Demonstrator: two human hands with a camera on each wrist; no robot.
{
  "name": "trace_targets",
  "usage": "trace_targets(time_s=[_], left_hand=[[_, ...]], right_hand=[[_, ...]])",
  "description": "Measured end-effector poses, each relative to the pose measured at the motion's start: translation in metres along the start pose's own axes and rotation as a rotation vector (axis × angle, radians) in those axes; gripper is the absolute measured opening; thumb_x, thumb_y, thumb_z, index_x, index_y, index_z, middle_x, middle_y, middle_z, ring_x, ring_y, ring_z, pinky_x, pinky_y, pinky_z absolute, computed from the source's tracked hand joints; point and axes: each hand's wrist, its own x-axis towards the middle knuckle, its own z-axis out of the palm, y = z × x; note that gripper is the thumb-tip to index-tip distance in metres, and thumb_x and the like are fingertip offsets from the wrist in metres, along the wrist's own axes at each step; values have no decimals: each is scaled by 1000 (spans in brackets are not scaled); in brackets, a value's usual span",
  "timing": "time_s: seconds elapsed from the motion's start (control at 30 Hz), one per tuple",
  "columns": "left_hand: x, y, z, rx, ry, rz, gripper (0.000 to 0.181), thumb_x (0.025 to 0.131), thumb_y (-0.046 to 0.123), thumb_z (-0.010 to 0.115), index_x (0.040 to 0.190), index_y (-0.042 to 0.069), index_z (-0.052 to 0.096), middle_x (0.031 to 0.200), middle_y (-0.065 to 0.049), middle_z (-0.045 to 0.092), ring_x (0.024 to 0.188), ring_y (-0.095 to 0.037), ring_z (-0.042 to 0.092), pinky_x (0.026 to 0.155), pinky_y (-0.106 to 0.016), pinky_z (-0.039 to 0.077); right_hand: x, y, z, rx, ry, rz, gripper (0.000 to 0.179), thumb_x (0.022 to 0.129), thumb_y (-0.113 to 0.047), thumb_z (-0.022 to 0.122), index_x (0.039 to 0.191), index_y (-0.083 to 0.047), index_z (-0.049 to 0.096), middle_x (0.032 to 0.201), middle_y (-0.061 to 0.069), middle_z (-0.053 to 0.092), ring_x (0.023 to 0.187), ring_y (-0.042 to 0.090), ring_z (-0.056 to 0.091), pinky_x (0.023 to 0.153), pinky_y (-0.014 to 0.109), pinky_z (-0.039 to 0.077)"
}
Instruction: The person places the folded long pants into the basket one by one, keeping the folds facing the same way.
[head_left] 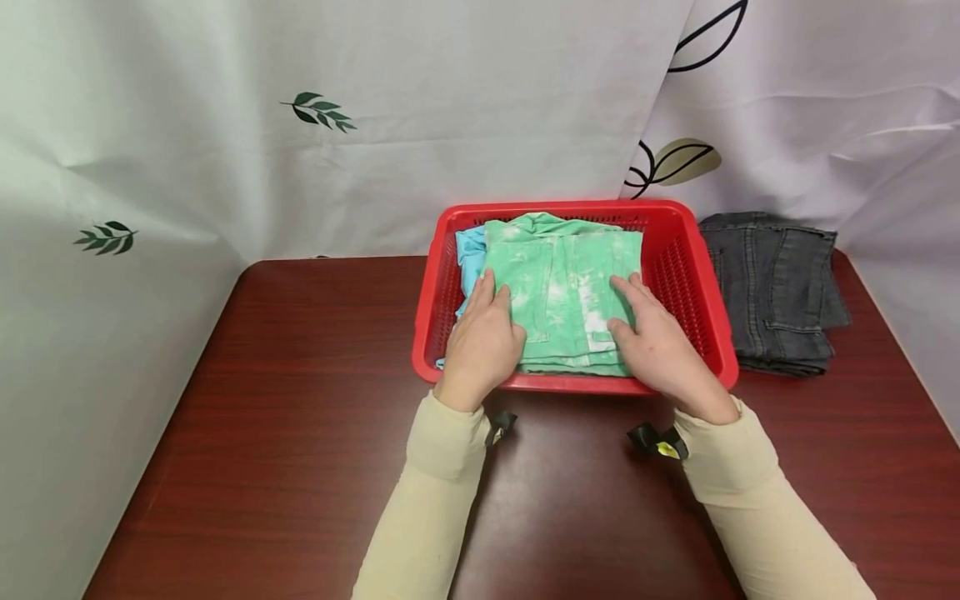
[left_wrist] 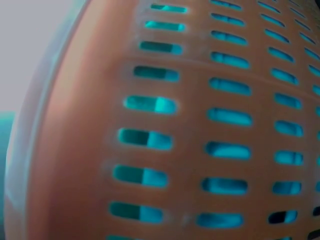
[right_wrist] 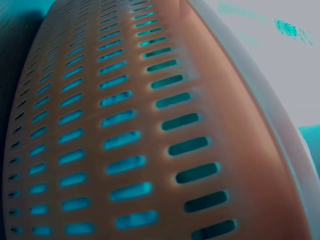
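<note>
A green-and-white tie-dyed denim garment (head_left: 566, 283), folded into a rectangle, lies on top in a red plastic basket (head_left: 577, 383). My left hand (head_left: 483, 342) rests along its left edge with fingers extended. On the opposite edge, my right hand (head_left: 660, 337) touches the cloth with thumb and fingers spread apart. Light blue cloth (head_left: 470, 258) shows in the basket, left of the green garment. Both wrist views look at the slotted basket wall (left_wrist: 187, 150), with the same slotted wall (right_wrist: 156, 145) filling much of the right one; neither hand shows there.
Folded dark grey jeans (head_left: 780, 283) lie on the table just right of the basket. The reddish-brown wooden table (head_left: 300, 400) meets a white curtain (head_left: 420, 133) with leaf prints behind and at both sides.
</note>
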Motion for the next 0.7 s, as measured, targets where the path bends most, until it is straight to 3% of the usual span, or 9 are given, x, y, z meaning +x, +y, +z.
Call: trace_targets(time_s=[0.33,0.57,0.7], left_hand=[[-3,2,0,-53,63,12,53,97,14,49,148,0,46,163,-17,25,151,-32,21,118,-47,26],[-3,2,-1,-90,91,9,58,94,14,52,150,-1,44,163,-19,26,151,-36,19,116,-53,28],[-3,3,-2,-100,96,12,60,93,13,54,150,0,42,162,-21,26,151,-39,18,118,-51,24]], right_hand=[[-2,-1,1,5,34,1,67,101,-19,54,159,-4,25,167,18,10,153,39,7,118,61,13],[-6,-1,-1,100,123,-48,63,102,-18,54,158,-7,28,166,17,16,152,36,13,117,62,16],[-7,-2,-2,118,134,-54,62,102,-17,54,158,-7,29,166,15,16,152,35,14,117,62,17]])
